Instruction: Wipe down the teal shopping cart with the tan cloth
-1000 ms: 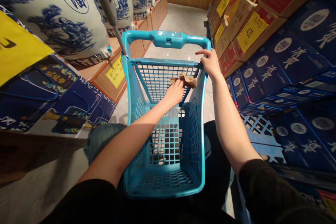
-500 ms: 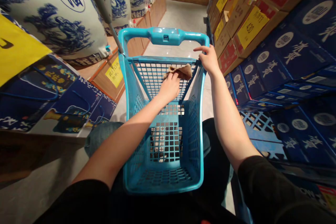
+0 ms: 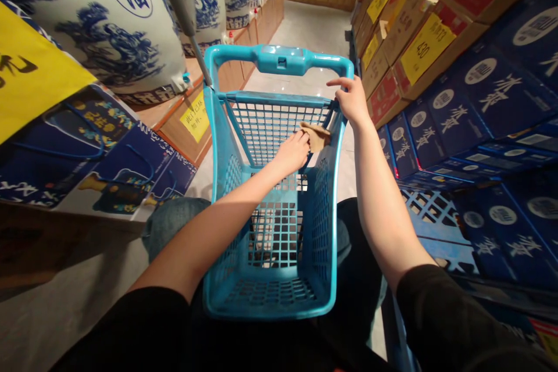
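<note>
A blue plastic shopping basket (image 3: 333,232) with a wide handle (image 3: 281,60) stands between my knees. Inside it, near the far right corner of the slanted grid panel (image 3: 261,128), my left hand (image 3: 293,153) is closed on a brown cloth (image 3: 317,136). The cloth lies against the panel's right side, partly covered by my fingers. My right hand (image 3: 352,100) grips the basket's upper right corner below the handle, its thumb behind the rim and one finger stretched out to the left. The bottom of the basket is bare grid.
Large blue-and-white jars (image 3: 117,40) line the left on a wooden stand (image 3: 183,116), with blue gift bags (image 3: 108,168) below. Stacked blue boxes (image 3: 453,110) and cartons (image 3: 405,46) rise at the right. Another blue basket (image 3: 436,232) is beside my right leg. A grey pole (image 3: 178,0) meets the handle's left.
My left hand has slid the cloth to the right and slightly down along the grid panel. My right hand keeps its hold; the whole view has shifted a little.
</note>
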Tool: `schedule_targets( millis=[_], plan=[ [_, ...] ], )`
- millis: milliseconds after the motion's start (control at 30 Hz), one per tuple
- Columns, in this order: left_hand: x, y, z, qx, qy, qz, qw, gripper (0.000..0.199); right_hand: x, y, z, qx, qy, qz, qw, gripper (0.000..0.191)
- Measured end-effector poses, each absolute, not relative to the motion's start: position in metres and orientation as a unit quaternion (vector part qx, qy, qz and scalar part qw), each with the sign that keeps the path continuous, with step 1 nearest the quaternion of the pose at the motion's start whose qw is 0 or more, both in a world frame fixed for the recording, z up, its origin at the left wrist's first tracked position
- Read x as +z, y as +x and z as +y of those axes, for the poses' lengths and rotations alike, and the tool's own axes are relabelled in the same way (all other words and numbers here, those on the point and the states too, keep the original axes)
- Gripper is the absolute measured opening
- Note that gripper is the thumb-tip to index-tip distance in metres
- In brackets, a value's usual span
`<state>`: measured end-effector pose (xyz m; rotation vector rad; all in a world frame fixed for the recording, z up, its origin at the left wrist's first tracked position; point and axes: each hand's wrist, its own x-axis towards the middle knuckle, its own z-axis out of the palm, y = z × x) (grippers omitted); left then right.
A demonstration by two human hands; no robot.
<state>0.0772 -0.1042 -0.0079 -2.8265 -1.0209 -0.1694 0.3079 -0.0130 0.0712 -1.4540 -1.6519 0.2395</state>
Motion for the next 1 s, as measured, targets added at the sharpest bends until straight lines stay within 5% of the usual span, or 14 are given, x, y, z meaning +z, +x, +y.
schedule_targets(
  millis=[133,333,1000],
  plan=[
    [-0.019,0.079,-0.102,-0.047,-0.941,-0.33,0.06,0.054,0.069,0.311,-0.008,0.099,-0.57,-0.681,0.449,0.039],
    [-0.053,0.066,-0.118,0.042,-0.948,-0.314,0.03,0.035,0.065,0.315,-0.002,0.106,-0.576,-0.68,0.441,0.042],
    [-0.029,0.079,-0.108,0.006,-0.935,-0.353,0.03,0.043,0.067,0.314,-0.006,0.098,-0.572,-0.686,0.439,0.036]
  ],
)
